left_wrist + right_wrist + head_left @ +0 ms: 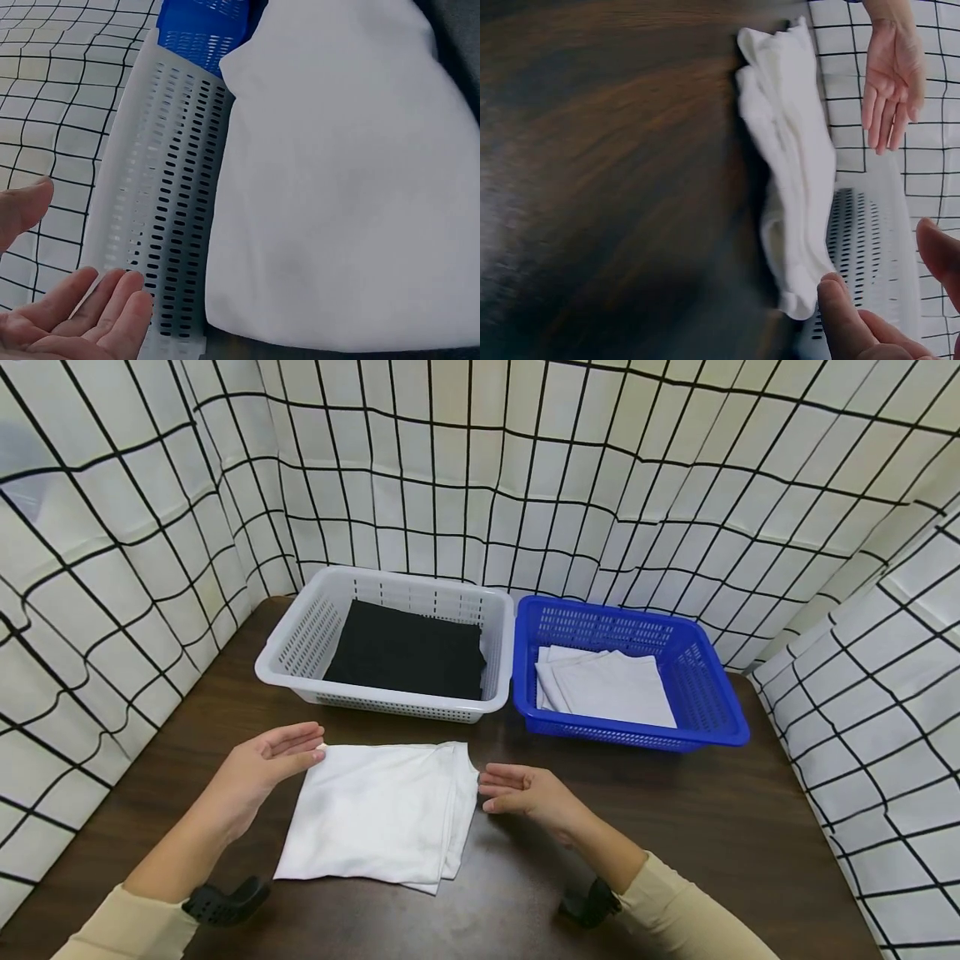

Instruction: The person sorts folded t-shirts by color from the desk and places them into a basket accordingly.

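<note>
Room rightward on dark-brown wooden tabletop [690, 810]; my straight-fingered left hand [258, 767] and right hand [531, 793] flank a folded, uneven-edged white cloth [371, 814].

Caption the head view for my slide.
Left hand and right hand flank white cloth; white basket and blue basket behind.

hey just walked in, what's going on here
A person has a folded white garment laid on a dark wood-grain table. Their left hand is at its far left corner and their right hand is beside its right edge; neither grips it, and light contact is hard to judge. Behind it, a white plastic basket holds folded black fabric, and a blue plastic basket to its right holds folded white fabric.
</note>
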A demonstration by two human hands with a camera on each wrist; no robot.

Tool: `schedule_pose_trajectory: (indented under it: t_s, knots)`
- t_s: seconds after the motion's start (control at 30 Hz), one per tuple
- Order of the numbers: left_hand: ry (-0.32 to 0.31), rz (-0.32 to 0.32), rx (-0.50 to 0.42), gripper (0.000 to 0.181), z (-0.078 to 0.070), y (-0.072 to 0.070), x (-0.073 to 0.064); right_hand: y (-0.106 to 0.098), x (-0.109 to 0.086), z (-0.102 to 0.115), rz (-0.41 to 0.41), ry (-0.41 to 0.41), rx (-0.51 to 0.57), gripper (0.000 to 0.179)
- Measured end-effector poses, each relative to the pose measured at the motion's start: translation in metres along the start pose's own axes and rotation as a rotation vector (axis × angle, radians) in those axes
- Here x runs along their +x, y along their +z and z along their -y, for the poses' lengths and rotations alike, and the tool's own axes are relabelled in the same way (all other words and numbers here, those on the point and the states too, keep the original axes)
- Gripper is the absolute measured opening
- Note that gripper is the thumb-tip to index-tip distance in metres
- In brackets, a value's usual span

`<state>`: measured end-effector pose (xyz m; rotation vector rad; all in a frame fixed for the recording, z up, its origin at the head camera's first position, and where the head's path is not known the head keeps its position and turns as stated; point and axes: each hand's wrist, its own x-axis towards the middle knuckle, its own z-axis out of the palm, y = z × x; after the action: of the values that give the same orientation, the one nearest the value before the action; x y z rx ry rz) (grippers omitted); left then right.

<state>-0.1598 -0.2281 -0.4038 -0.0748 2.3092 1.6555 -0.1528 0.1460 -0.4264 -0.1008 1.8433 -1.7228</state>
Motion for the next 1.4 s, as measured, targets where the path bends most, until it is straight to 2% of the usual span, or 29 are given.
schedule_pose_trajectory:
  t_s: [0.3,0.43,0.7,0.8,1.0,1.17,1.4]
  knots:
    - [-0.052,0.006,0.013,0.082,0.013,-0.004,-0.008,-0.003,0.000,-0.007,-0.015,0.085,-0.049,0.066]
    - [-0.061,-0.005,0.003,0.079,0.019,-0.006,-0.012,-0.003,0.001,-0.010,-0.010,0.121,-0.055,0.066]
    - [-0.097,0.034,0.019,0.077,0.032,-0.017,-0.019,-0.001,0.002,-0.017,0.037,0.156,-0.010,0.064]
    - [-0.117,0.052,0.034,0.077,0.036,-0.017,-0.019,-0.001,0.002,-0.017,0.044,0.176,0.014,0.063]
    - [-0.150,0.073,0.070,0.077,0.040,-0.015,-0.019,0.001,0.003,-0.020,0.070,0.164,0.070,0.063]
    - [-0.173,0.083,0.102,0.078,0.041,-0.014,-0.018,0.003,0.005,-0.021,0.062,0.181,0.098,0.062]
    - [-0.169,0.079,0.085,0.076,0.045,-0.013,-0.017,0.005,0.006,-0.020,0.040,0.203,0.103,0.063]
